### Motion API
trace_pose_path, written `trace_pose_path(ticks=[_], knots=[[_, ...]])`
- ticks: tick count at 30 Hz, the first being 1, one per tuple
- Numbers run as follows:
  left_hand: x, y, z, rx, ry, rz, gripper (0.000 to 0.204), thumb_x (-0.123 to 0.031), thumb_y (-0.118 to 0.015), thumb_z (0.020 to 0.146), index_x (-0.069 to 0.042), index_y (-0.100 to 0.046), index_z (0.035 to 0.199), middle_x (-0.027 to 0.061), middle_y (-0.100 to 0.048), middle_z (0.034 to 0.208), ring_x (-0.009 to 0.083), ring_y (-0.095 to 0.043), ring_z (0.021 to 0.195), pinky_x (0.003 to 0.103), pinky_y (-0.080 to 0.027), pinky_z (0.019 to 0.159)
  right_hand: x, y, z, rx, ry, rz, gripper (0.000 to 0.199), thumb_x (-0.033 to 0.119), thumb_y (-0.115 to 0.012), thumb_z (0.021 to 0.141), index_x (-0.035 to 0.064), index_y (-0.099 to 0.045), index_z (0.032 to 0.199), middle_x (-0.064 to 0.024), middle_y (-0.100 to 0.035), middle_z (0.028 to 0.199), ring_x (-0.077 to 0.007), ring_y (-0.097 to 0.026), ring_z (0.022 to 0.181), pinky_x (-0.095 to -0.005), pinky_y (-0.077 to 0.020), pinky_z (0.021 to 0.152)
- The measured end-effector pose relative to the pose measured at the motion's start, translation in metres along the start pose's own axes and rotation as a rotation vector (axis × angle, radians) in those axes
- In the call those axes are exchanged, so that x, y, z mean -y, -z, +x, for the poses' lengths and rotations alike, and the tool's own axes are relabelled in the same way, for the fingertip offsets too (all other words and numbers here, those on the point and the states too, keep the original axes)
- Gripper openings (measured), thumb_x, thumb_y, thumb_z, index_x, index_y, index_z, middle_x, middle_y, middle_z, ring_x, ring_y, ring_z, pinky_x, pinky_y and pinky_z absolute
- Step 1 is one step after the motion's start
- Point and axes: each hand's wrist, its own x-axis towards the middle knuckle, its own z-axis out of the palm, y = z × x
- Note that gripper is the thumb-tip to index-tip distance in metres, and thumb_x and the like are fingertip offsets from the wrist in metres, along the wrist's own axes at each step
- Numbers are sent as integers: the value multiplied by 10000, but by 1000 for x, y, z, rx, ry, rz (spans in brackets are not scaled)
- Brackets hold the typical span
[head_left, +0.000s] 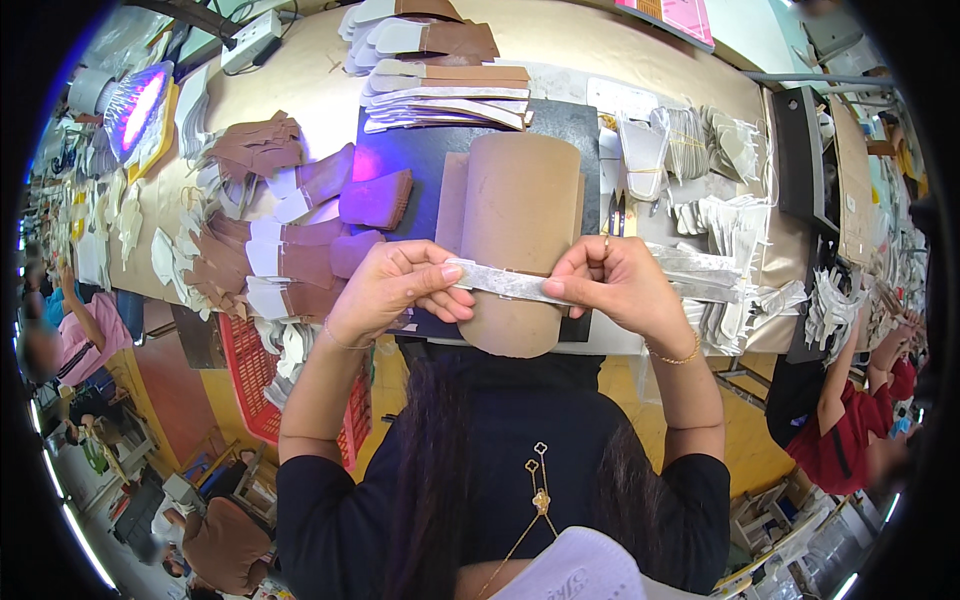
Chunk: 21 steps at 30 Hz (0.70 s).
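Note:
A narrow whitish-grey strip (508, 281) is stretched between my two hands, over the near part of a tan half-round block (523, 190). My left hand (405, 287) pinches the strip's left end between thumb and fingers. At its other end my right hand (622, 287) grips the strip, thumb on top and fingers curled. The block lies on a dark board (400, 150) on the table. A thin brown edge shows along the strip's upper side, near the right thumb.
Stacks of brown-and-white cut pieces (290, 250) lie to the left, more strips (445, 105) beyond the block. White pieces (715, 230) crowd the right. A lit purple lamp (140, 110) stands far left, a red plastic basket (250, 385) below the table edge. Other people sit at both sides.

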Motion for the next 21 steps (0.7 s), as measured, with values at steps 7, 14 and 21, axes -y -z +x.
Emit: trace_pose_path(ticks=[7,14,21], knots=[[10,4,9,29,23,-21,199,-145,-568,903,52,-585,933,138,-657,756,180,-669,650,238,-543,578,-8,2,0,-105,-10,-348,279,208,-752,765,22,-570,662,21,-533,543,-26,-457,480,-173,-349,439],[16,24,-3,-51,-20,-35,170,-126,-561,903,41,-585,928,151,-661,752,187,-667,624,248,-546,566,-25,22,-11,-8,-18,85,210,187,-720,794,36,-597,715,12,-565,596,-28,-512,518,-169,-395,450],[32,30,1,-56,-10,-72,162,-112,-551,905,46,-573,936,161,-660,748,206,-665,613,259,-549,567,-49,24,-7,-49,-35,174,254,256,-713,807,39,-598,745,0,-588,640,-30,-512,534,-163,-406,493]])
